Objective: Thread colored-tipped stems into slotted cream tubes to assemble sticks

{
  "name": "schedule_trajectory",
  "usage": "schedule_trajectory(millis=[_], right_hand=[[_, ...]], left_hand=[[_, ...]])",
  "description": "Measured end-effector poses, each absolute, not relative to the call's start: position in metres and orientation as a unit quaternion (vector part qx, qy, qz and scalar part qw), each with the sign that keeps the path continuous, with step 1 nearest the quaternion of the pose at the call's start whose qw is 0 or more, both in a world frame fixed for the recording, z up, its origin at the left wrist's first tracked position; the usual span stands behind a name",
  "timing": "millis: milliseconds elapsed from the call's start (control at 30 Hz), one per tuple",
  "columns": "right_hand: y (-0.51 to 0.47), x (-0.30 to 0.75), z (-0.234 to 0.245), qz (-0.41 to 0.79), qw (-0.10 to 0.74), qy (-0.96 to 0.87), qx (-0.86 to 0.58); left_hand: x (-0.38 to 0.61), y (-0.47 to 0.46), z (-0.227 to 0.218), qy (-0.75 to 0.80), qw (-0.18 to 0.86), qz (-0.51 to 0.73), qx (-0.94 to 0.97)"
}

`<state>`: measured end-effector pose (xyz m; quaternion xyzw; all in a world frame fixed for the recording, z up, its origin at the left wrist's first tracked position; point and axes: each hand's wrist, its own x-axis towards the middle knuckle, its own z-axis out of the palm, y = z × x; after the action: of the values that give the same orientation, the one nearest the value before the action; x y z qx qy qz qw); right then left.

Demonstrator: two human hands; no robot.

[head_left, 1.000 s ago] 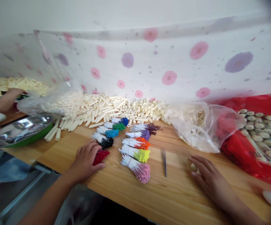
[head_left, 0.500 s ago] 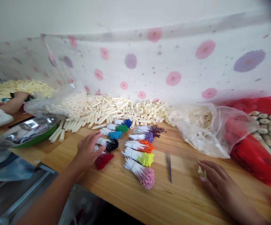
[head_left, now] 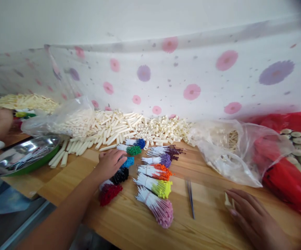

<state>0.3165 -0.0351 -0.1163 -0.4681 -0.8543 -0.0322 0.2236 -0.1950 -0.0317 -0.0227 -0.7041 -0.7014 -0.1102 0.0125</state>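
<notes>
— How far along are you?

— By my reckoning, barely begun. The coloured bundles lie sorted in two rows on the surface, every one bound and whole as far as I can see: the red bundle and black bundle nearest me, then the light blue bundle and green bundle. The cream tubes behind them sit in a loose heap, and the tweezers lie untouched between my hands.

— What is your left hand doing?

— My left hand lies palm down across the left row, fingers loosely curled, tips touching the light blue bundle just below the green one. It rests there; nothing is lifted or pinched.

— And the right?

— My right hand lies flat near the front edge, fingers spread and relaxed. A small cream piece peeks out at the fingertips, touching them, though I cannot tell whether I grip it.
</notes>
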Motion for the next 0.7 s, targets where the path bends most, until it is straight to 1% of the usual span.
schedule_trajectory(millis=[100,200,367,533,600,700], right_hand=[[-0.034,0.318,-0.118,-0.028,0.224,-0.854,-0.469],[-0.034,0.317,-0.116,-0.033,0.238,-0.850,-0.469],[-0.036,0.314,-0.106,-0.041,0.244,-0.852,-0.462],[-0.037,0.308,-0.096,-0.033,0.260,-0.853,-0.452],[-0.037,0.304,-0.095,-0.026,0.244,-0.859,-0.450],[-0.039,0.294,-0.094,0.001,0.192,-0.870,-0.455]], left_hand=[[-0.196,-0.009,-0.022,-0.690,0.040,-0.099,-0.716],[-0.193,0.013,-0.022,-0.674,0.036,-0.080,-0.733],[-0.191,0.036,-0.021,-0.694,0.041,-0.073,-0.715],[-0.193,0.054,-0.023,-0.667,-0.001,-0.060,-0.743],[-0.191,0.058,-0.027,-0.677,-0.013,-0.062,-0.733],[-0.185,0.061,-0.028,-0.697,-0.012,-0.082,-0.712]])
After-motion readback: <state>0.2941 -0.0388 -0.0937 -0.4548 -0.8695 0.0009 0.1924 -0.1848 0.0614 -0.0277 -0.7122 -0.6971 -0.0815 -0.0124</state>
